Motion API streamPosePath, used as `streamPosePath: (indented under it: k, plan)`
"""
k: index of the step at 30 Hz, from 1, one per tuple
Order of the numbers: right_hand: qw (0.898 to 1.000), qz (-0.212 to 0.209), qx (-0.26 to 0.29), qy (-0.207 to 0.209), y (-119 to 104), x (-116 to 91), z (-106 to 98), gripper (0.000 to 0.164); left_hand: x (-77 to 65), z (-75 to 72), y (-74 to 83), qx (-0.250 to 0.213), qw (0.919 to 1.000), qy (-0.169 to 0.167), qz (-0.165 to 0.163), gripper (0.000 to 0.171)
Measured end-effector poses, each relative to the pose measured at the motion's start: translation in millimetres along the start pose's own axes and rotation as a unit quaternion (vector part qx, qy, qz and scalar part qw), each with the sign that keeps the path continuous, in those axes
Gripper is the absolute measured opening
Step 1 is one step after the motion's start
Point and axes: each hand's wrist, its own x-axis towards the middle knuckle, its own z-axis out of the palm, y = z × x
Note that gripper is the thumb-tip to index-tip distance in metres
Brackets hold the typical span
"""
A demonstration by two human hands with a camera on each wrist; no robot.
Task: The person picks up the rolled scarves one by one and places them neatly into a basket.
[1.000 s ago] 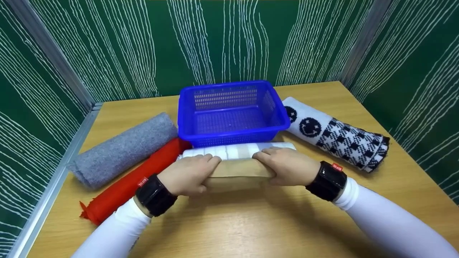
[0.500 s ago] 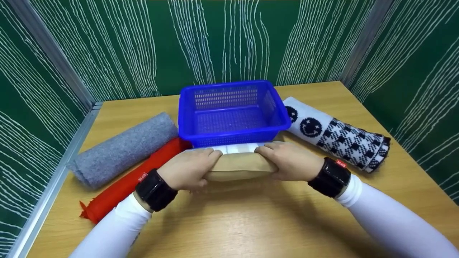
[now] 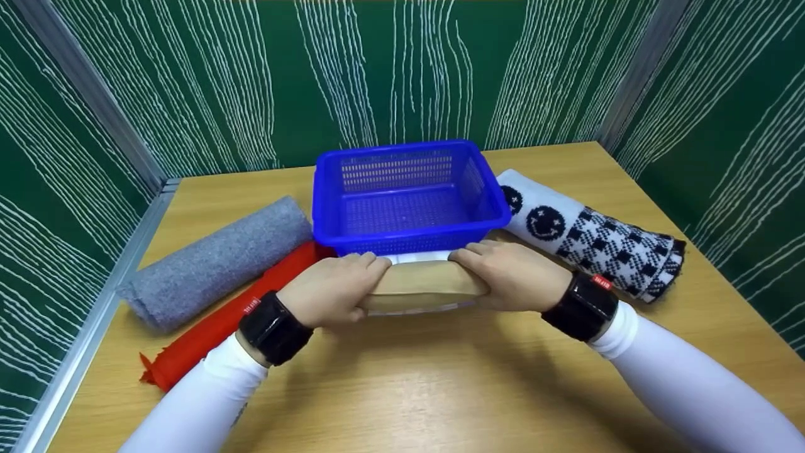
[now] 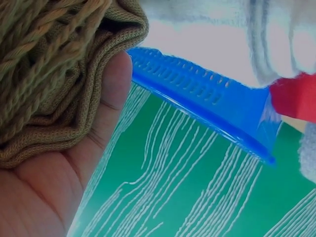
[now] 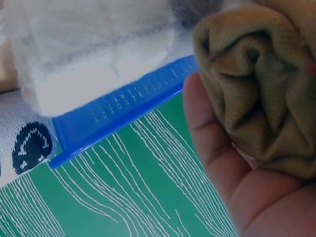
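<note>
My left hand [image 3: 336,286] and right hand [image 3: 512,277] grip the two ends of a rolled tan scarf [image 3: 427,279]. Its twisted fringe [image 4: 39,54] hangs at the left end, and the folded layers [image 5: 261,84] show at the right end. Just beyond the roll, a strip of white plaid scarf [image 3: 418,257] shows close to the basket's front; the roll and my hands hide most of it. Both wrist views show fuzzy white cloth past my fingers. Each thumb lies along the near side of the roll.
A blue plastic basket [image 3: 409,238] stands behind the roll with nothing inside. Grey [image 3: 220,261] and red [image 3: 233,321] rolled scarves lie at left. A black-and-white patterned rolled scarf [image 3: 604,245] lies at right. Green walls [image 3: 402,69] enclose the wooden table [image 3: 415,390].
Both hands have shifted slightly forward, toward the basket, with the tan roll. Less of the white plaid scarf shows beyond it, and a pale edge now appears beneath. The other scarves and basket stay put.
</note>
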Motion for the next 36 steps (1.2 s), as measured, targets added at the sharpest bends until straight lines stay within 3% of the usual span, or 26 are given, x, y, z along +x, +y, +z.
streamPosePath:
  k: [36]
  plan:
    - [0.998, 0.046, 0.025, -0.03, 11.0, 9.6, -9.9, 0.064, 15.6, -10.8, -9.9, 0.002, 0.9997, -0.021, -0.015, 0.051]
